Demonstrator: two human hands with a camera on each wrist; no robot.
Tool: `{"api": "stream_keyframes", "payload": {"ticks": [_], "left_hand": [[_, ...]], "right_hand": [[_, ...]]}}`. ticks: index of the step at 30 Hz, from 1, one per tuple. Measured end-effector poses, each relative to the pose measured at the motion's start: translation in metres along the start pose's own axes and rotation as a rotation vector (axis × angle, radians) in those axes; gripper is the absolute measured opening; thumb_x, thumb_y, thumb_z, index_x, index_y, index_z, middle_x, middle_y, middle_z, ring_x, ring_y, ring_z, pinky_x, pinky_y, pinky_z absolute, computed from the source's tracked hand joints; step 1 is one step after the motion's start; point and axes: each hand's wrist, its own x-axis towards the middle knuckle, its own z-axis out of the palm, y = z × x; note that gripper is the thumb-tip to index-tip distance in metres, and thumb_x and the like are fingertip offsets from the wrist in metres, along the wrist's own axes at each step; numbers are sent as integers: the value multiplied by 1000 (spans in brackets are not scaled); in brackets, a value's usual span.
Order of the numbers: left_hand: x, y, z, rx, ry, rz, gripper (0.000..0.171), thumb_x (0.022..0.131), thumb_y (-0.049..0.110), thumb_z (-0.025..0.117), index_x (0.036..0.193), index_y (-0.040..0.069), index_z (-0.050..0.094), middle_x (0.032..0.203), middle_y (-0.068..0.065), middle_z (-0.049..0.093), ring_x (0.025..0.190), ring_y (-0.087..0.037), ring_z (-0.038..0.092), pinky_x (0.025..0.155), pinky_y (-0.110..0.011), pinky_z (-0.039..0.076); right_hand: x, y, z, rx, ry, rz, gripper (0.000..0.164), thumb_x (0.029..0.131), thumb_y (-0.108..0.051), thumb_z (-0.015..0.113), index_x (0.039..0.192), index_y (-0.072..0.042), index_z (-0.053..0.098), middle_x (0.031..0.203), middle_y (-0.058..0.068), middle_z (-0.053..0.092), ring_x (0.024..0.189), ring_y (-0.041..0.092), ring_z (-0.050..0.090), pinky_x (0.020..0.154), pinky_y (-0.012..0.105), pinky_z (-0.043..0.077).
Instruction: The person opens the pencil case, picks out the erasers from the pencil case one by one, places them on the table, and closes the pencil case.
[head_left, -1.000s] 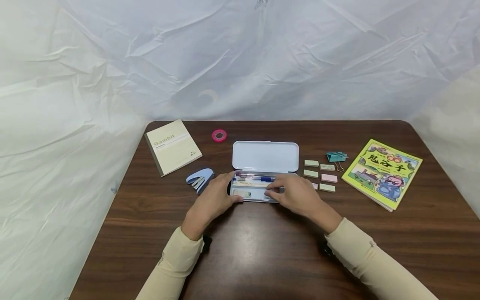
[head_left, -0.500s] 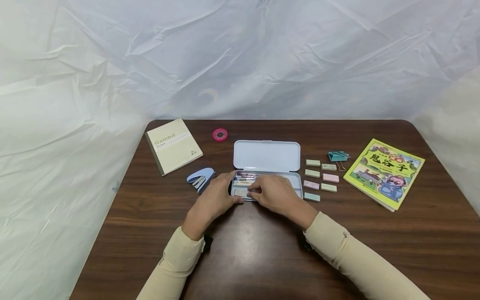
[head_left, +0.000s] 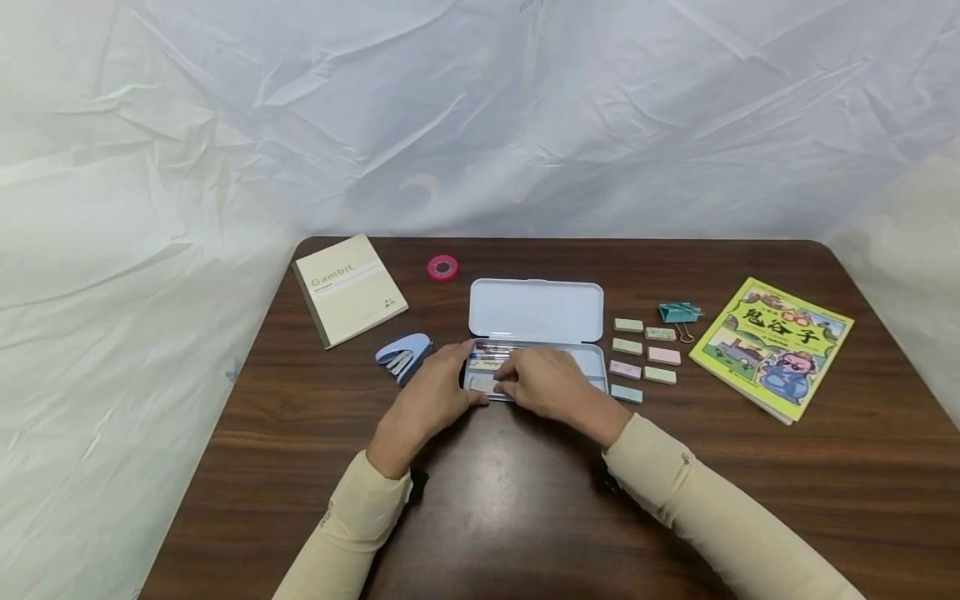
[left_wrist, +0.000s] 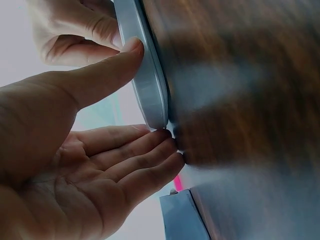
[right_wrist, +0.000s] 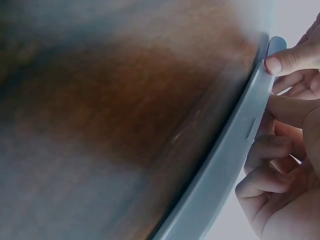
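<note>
A pale blue pencil case (head_left: 537,310) lies on the table with its lid folded back. Pens (head_left: 487,352) fill its rear compartment, and a whitish eraser (head_left: 482,384) is at the left of the front one. My left hand (head_left: 430,390) grips the case's left end; in the left wrist view the thumb (left_wrist: 131,47) presses its front wall while the fingers reach the end. My right hand (head_left: 545,383) dips into the case, curled, with thumb and index finger pinching at the eraser's right end. In the right wrist view the case wall hides those fingertips.
Several pastel erasers (head_left: 626,369) lie right of the case, near a teal binder clip (head_left: 679,312) and a yellow book (head_left: 772,350). On the left are a blue stapler (head_left: 405,357) and a cream notebook (head_left: 351,290). A pink tape roll (head_left: 442,267) lies behind.
My right hand has moved left inside the case, from the front compartment's middle to the eraser at its left, uncovering the case's right end. My left hand stays on the case.
</note>
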Motion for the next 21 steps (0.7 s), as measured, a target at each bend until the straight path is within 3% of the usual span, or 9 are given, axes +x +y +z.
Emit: {"api": "stream_keyframes", "payload": {"ticks": [9,21], "left_hand": [[-1,3,-2,-12,0,-7,99,91,33,101,171,1,51,168,-22,62,155,-36,63,128,-52,54],[0,-3,2,-10,-7,-8,98,92,34,100,171,4,51,168,-20,62,153,-33,64,127,-51,55]], "right_hand": [[6,0,-1,31,-36,24,12,100,-33,87,108,-28,93,77,-18,71,70,4,60,61,29,50],[7,6,0,146,-34,27,4,96,-25,86,101,-24,86,74,-14,66,69,2,59,65,25,50]]}}
